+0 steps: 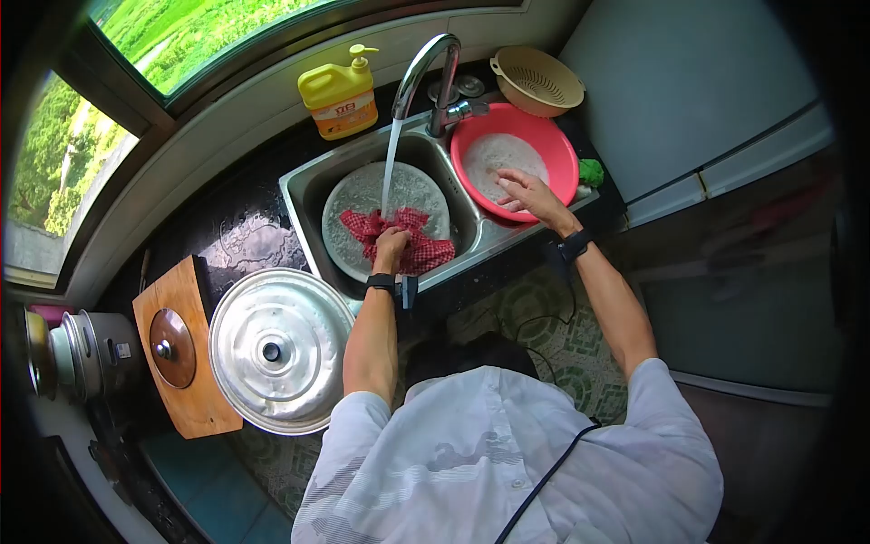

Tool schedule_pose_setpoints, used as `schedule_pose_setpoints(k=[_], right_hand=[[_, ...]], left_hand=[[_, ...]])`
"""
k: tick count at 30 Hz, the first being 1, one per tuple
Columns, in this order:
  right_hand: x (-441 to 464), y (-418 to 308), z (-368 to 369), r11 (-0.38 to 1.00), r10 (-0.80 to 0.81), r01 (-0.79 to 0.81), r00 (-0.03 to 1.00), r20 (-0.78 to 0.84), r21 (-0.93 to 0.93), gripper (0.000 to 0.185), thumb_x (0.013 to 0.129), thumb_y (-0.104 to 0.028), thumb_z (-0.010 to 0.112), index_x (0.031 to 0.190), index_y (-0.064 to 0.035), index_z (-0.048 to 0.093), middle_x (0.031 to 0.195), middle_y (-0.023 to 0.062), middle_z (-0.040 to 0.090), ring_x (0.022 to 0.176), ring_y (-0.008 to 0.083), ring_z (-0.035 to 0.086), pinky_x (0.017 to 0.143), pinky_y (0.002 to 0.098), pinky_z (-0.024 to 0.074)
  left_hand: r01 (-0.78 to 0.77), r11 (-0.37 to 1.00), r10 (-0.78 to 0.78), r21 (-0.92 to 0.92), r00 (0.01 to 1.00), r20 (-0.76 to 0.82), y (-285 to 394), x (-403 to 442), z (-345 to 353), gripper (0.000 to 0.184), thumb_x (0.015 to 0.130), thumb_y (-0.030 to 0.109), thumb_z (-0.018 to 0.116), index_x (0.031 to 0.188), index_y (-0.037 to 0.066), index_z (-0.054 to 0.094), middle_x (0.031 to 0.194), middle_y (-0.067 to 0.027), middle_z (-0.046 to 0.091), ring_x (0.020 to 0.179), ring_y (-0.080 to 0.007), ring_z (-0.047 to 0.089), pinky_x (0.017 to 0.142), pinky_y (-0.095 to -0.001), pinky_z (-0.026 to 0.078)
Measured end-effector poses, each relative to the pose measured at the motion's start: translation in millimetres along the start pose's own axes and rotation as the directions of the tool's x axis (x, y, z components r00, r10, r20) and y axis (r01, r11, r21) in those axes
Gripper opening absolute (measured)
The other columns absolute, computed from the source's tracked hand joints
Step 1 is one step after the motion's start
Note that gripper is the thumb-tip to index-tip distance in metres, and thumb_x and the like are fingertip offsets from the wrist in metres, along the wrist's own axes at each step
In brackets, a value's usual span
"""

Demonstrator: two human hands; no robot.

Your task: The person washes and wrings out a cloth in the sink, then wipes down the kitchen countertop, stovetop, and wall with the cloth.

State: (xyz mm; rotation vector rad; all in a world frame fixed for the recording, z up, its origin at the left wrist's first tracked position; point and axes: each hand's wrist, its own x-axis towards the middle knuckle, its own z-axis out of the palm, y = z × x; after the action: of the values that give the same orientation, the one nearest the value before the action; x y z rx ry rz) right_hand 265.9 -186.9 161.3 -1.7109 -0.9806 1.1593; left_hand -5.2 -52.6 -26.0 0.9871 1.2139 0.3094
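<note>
So in the head view, the person's left hand [392, 243] is bunching up a red-and-white checked cloth [426, 256], with the fingers closing down on it pretty firmly, though the tips are hiding in the folds. The cloth is sitting in a round, pale metal basin [437, 187] full of bubbly water, and that basin is resting inside a stainless-steel sink [466, 232]. A tall, curved chrome tap [449, 80] is running, and its stream is landing at the cloth just beyond the hand. The right hand [533, 193] is hanging over a round pink plastic basin [564, 163] of cloudy, sudsy water; its fingers are loosely spread and aren't gripping anything I'm seeing, and I can't tell if the tips are touching the water. Both wrists are wearing dark bands. Behind the sink, a yellow plastic pump jug [337, 98] is standing on the black worktop [181, 238], and a beige plastic colander [540, 83] is sitting beyond the pink basin. Over to the left, a big domed silver metal lid [272, 317] is lying beside a wooden board [186, 403], which is carrying a smaller round brown lid [177, 363].
</note>
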Motion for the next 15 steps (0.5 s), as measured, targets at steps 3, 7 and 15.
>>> schedule_pose_setpoints(k=[3,7,15], right_hand=[[33.2,-21.9,-8.6,0.983,-0.046,0.045,0.999,0.000,-0.180,0.048,0.096,-0.027,0.052,0.137,-0.0029,0.045,0.129,0.0094,0.055,0.086,0.0141,0.065,0.068,0.0235,0.0511],[101.7,-13.6,-25.3,0.658,-0.458,0.397,0.885,0.078,-0.639,0.050,0.092,-0.022,0.054,0.137,-0.0012,0.044,0.141,0.0180,0.044,0.105,0.0297,0.062,0.086,0.0365,0.0513],[155.2,-36.4,-41.1,0.867,-0.214,0.153,0.974,-0.076,-0.474,0.050,0.088,-0.025,0.061,0.127,0.0048,0.052,0.129,0.0225,0.053,0.111,0.0347,0.058,0.093,0.0380,0.0483]], left_hand=[[0.009,0.999,-0.012,-0.040,0.997,-0.076,-19.3,27.4,2.9,0.019,0.087,0.010,0.058,0.105,0.008,0.062,0.084,-0.0018,0.061,0.067,-0.0140,0.057,0.057,-0.0274,0.046],[0.014,0.981,-0.022,-0.192,0.999,-0.043,-45.1,43.8,-5.6,0.014,0.086,0.006,0.057,0.099,0.007,0.063,0.080,-0.0009,0.062,0.065,-0.0134,0.058,0.058,-0.0283,0.048],[0.020,0.953,-0.131,-0.302,0.927,-0.352,-26.8,3.3,-10.2,0.013,0.079,0.004,0.067,0.089,0.004,0.058,0.084,-0.0048,0.061,0.073,-0.0174,0.058,0.058,-0.0327,0.047]])
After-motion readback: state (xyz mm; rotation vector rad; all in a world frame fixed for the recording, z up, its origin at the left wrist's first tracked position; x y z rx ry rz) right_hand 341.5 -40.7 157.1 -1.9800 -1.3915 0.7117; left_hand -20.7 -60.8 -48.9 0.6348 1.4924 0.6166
